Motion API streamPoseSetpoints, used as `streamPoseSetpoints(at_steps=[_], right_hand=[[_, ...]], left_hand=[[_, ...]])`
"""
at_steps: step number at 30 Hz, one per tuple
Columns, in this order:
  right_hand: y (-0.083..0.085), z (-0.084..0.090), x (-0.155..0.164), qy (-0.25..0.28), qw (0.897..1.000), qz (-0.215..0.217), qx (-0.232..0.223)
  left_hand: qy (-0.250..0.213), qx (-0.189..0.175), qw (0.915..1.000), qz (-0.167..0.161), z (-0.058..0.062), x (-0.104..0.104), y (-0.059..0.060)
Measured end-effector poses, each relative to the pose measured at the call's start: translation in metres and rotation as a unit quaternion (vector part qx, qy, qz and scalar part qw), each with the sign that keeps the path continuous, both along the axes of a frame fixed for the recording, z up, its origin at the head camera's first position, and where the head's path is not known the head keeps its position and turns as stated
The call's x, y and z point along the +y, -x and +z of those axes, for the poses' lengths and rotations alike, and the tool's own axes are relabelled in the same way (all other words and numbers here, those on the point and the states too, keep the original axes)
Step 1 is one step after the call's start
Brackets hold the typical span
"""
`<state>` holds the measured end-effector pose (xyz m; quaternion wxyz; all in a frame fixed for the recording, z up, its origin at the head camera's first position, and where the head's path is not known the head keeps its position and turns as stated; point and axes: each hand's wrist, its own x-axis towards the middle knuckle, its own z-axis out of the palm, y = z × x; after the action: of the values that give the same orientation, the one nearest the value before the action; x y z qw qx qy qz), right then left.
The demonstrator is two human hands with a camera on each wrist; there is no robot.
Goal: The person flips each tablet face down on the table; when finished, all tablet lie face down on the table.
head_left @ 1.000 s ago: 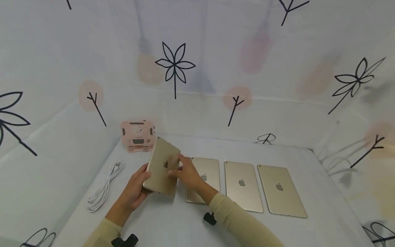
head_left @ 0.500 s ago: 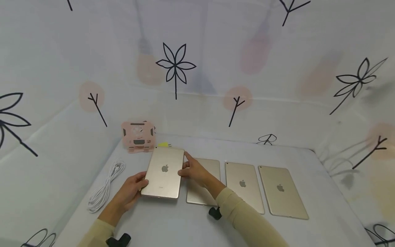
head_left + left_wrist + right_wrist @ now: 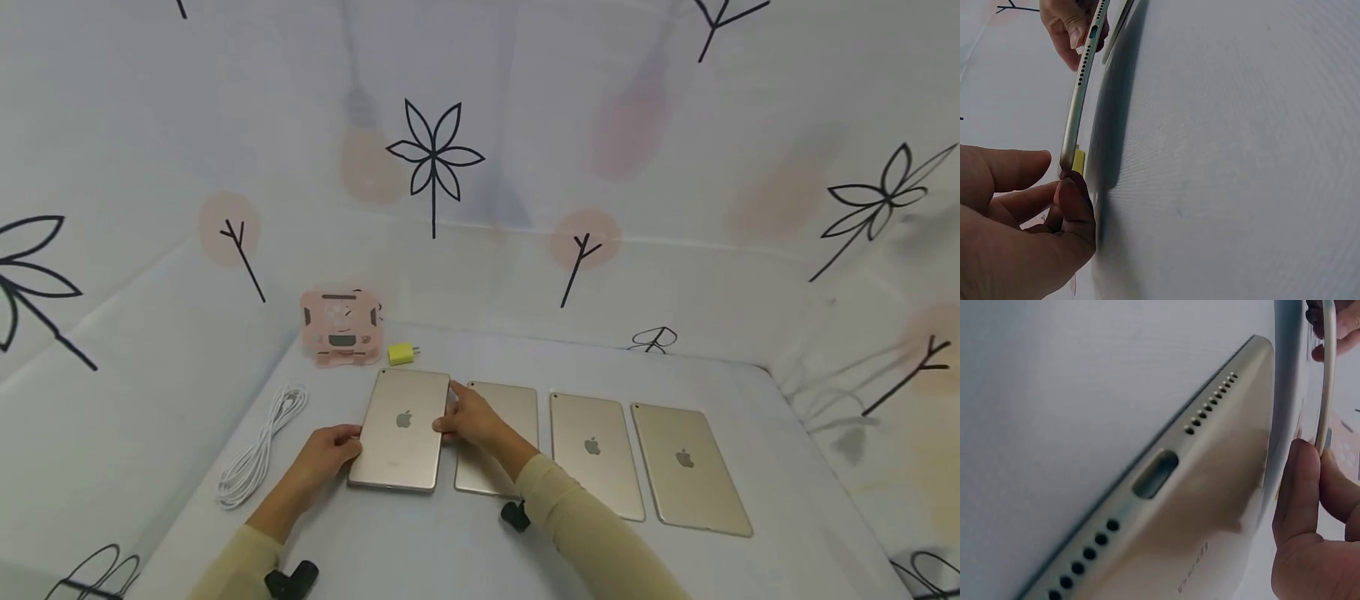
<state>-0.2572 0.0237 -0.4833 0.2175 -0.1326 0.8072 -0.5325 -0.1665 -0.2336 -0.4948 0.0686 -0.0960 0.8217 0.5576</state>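
Four gold tablets sit in a row on the white table (image 3: 420,550), all face down. You hold the one at the left end, the held tablet (image 3: 400,429), by its two long edges. Your left hand (image 3: 324,457) pinches the left edge, thumb on top and fingers curled under. Your right hand (image 3: 468,419) pinches the right edge the same way. The left wrist view shows the held tablet (image 3: 1079,106) lifted a little off the table, with a thin dark gap under it.

Your right hand lies over the top of the second tablet (image 3: 497,446), which is just beside the held one with only a thin strip of table between them. So you have almost no room on that side. The right wrist view shows the second tablet (image 3: 1197,512) lying flat with its port and speaker holes facing the camera.

On the left you have more room. A white cable (image 3: 258,450) lies coiled near the table's left edge, apart from your left hand. Behind the held tablet sit a small yellow plug (image 3: 401,353) and a pink stand (image 3: 340,327) by the back wall. The third tablet (image 3: 595,454) and fourth tablet (image 3: 688,468) lie well off to the right. The table in front of you is bare.
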Motion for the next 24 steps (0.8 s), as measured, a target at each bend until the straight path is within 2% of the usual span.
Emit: streamPoseSetpoints(at_steps=[9,16,21,24], right_hand=[[0.007,-0.003,-0.005,-0.005,0.999,-0.053,-0.01],[0.008,-0.005,-0.005,0.015,0.997,-0.067,-0.027],[0.005,-0.01,-0.005,0.069,0.993,-0.077,-0.056],[0.004,-0.011,-0.005,0.068,0.993,-0.084,-0.055]], left_hand=[[-0.011,-0.003,0.9998,0.018,0.001,0.0,0.003],[-0.014,-0.007,0.9997,0.016,0.008,0.0,0.003],[-0.068,-0.01,0.9972,0.029,0.006,-0.004,0.003],[-0.096,-0.016,0.9947,0.035,0.005,-0.006,0.005]])
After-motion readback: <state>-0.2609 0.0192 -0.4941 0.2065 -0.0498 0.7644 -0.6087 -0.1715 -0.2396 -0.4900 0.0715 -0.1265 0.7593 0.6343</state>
